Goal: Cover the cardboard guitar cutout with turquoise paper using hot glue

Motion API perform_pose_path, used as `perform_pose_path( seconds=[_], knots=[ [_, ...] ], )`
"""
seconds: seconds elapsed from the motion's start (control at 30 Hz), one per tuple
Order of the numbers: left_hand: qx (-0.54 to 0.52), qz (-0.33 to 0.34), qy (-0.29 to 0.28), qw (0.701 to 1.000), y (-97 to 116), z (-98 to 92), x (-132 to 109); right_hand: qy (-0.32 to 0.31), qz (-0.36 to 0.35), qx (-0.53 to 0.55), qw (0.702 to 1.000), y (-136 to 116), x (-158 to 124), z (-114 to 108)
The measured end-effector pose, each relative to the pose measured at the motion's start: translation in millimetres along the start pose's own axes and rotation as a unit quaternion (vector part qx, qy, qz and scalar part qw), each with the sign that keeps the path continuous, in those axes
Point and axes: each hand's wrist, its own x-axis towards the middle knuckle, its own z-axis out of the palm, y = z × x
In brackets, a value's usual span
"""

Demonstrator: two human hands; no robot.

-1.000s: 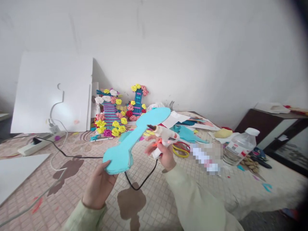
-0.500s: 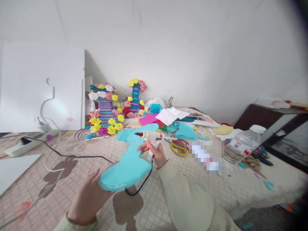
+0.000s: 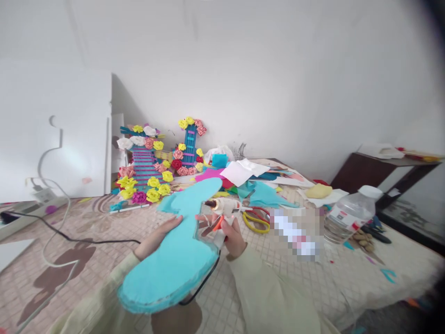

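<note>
A long turquoise foam cut-out (image 3: 175,253), wide at both ends and narrow in the middle, lies along my left forearm. My left hand (image 3: 158,236) supports it from underneath, fingers stretched along its left edge. My right hand (image 3: 227,234) grips a white hot-glue gun (image 3: 222,211) with an orange trigger, nozzle pointing left at the narrow middle of the cut-out. The gun's black cord (image 3: 79,240) runs left across the table.
Two blue stick crafts with paper roses (image 3: 158,160) stand at the wall. Coloured paper scraps (image 3: 243,178), yellow and red-handled scissors (image 3: 257,220), a plastic water bottle (image 3: 349,213), a power strip (image 3: 21,215), white boards (image 3: 55,134) and a dark side table (image 3: 389,174) surround me.
The cut-out has come closer and lower, now resting along my left forearm with my left hand further up its edge. The glue gun stayed near the cut-out's middle.
</note>
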Motion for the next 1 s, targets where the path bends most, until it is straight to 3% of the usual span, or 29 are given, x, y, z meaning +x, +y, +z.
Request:
perform_pose_path(
  seconds=[0.17, 0.53, 0.63, 0.83, 1.0],
  knots=[
    [-0.043, 0.034, 0.087, 0.995, -6.3, -6.2, -0.1, -0.014, 0.016, -0.041, 0.999, -2.0, 4.8, -5.0],
    [-0.064, 0.111, 0.036, 0.991, -17.9, -32.8, 1.5, 0.02, 0.072, -0.034, 0.997, 0.8, 3.3, -2.4],
    [-0.052, 0.088, 0.035, 0.994, -21.6, -30.9, -0.3, 0.021, 0.084, -0.023, 0.996, 2.6, 2.4, 3.0],
    [-0.077, 0.088, 0.07, 0.991, -32.1, -22.8, -0.5, 0.134, 0.093, -0.094, 0.982, 7.6, -0.8, 17.3],
    [-0.077, 0.096, 0.085, 0.989, -35.1, -22.8, 3.1, 0.104, 0.119, -0.171, 0.973, 6.8, -8.3, 23.7]
  ],
)
